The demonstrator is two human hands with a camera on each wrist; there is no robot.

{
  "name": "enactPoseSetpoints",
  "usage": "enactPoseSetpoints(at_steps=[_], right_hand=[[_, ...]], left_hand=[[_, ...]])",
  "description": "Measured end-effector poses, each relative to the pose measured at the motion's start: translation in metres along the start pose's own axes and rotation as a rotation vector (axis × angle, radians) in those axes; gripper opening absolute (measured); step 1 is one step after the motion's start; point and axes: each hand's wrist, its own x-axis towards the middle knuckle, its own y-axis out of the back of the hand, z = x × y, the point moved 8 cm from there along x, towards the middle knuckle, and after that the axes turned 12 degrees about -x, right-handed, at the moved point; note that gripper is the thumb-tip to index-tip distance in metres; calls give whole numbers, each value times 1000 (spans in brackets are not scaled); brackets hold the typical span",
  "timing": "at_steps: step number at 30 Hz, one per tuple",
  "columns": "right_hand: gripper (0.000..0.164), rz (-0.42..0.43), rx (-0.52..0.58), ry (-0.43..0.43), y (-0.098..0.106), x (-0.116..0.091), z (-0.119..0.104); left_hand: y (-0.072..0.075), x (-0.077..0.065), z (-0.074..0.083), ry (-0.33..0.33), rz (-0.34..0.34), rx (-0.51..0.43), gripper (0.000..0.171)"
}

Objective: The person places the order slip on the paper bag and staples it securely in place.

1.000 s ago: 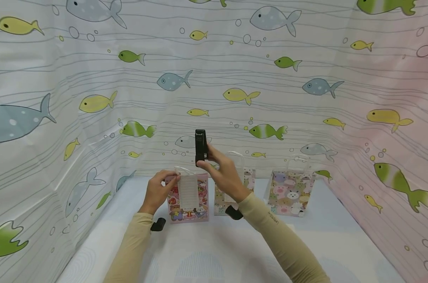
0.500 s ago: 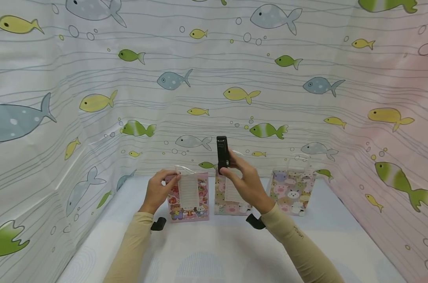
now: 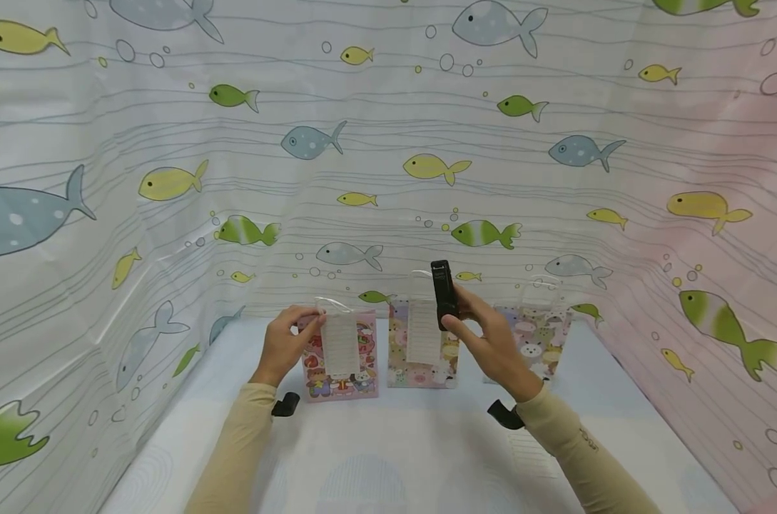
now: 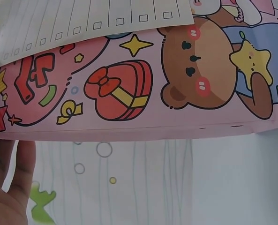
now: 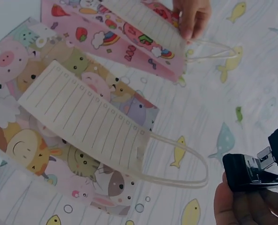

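Observation:
My left hand (image 3: 287,343) pinches the top edge of a pink cartoon gift bag (image 3: 365,385), together with a white lined checklist slip (image 3: 340,346) lying over its front. My right hand (image 3: 494,346) holds a black stapler (image 3: 444,294) upright in the air, above and between the other two bags. In the right wrist view the stapler (image 5: 253,171) has its arm raised from its base. The middle animal-print gift bag (image 3: 420,376) also has a checklist slip (image 5: 85,117) at its front, reaching up to the white handle. Part of the right animal-print bag (image 3: 545,343) is hidden behind my right hand.
Another lined slip (image 3: 532,457) lies on the pale table (image 3: 362,442) under my right forearm. Fish-patterned sheeting (image 3: 388,143) rises behind the bags and along both sides. A black wrist mount (image 3: 285,405) sits by the left wrist, another (image 3: 506,414) by the right.
My right hand has carried the stapler right and down, away from the pink bag and past the middle one. The slip on the table has come into view. My left hand keeps its place.

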Motion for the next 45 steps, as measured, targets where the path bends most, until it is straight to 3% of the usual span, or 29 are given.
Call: enactPoseSetpoints(at_steps=[5,13,23,30,40,45], right_hand=[[61,-32,-5,-56,7,-15,29],[59,-53,73,-185,37,-40,67],[59,23,-179,-237,85,-68,105],[62,36,-316,-276,105,-89,127],[69,-155,-391,-471,122,-126,163],[74,-212,-441,-524,125,-145,182]], left_hand=[[0,0,-1,13,-3,4,19],[-1,-1,-2,31,-5,-10,20],[-1,0,-3,12,9,-4,19],[0,0,-3,19,6,5,19],[2,1,-2,9,9,5,19],[3,0,-2,19,11,-9,19]])
